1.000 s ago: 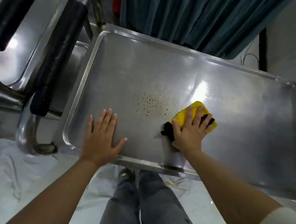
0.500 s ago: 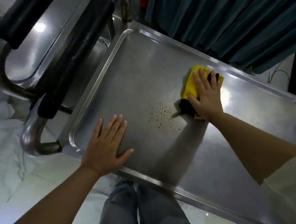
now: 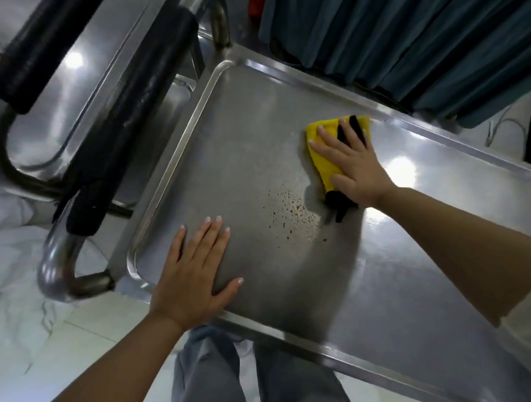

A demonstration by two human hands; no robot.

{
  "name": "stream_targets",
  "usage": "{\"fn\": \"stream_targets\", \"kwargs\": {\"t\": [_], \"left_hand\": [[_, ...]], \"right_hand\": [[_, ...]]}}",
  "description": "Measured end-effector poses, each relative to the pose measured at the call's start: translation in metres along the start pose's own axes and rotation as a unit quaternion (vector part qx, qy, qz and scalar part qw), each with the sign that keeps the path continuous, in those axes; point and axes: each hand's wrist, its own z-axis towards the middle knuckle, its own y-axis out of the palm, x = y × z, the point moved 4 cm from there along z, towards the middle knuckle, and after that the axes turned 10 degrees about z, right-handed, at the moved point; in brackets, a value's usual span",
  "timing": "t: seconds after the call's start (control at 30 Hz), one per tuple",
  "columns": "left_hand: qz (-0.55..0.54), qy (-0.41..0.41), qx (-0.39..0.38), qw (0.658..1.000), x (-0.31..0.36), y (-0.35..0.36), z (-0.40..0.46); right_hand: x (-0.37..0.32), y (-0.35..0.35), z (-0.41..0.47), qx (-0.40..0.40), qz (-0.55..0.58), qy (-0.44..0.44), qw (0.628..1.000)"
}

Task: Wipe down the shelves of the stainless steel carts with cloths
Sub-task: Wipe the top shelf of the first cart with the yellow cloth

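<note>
Head view: right hand point(image 3: 350, 167), fingers spread, presses the yellow cloth point(image 3: 325, 153) flat near the shelf point(image 3: 240, 159) far rim, hiding much of it; left hand point(image 3: 197, 273) lies spread beside brown specks point(image 3: 293, 213).

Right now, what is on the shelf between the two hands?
In the head view, a patch of brown specks lies on the steel shelf between the left hand and the right hand pressing the yellow cloth.
</note>
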Motion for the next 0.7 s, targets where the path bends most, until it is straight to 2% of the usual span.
{"fn": "stream_targets", "kwargs": {"t": [0.17,0.33,0.57,0.7], "left_hand": [[-0.016,-0.003,-0.004,1.0,0.0,-0.002,0.001],[-0.021,0.0,-0.007,1.0,0.001,-0.01,0.001],[-0.017,0.007,-0.028,0.999,-0.001,-0.012,-0.002],[-0.031,0.022,-0.017,0.999,-0.013,-0.016,0.003]], "right_hand": [[-0.033,0.027,-0.044,0.062,0.083,0.083,0.991],[-0.077,0.064,-0.087,0.145,0.137,0.197,0.96],[-0.15,0.124,-0.133,0.219,0.109,0.313,0.918],[-0.182,0.141,-0.151,0.247,0.117,0.321,0.907]]}}
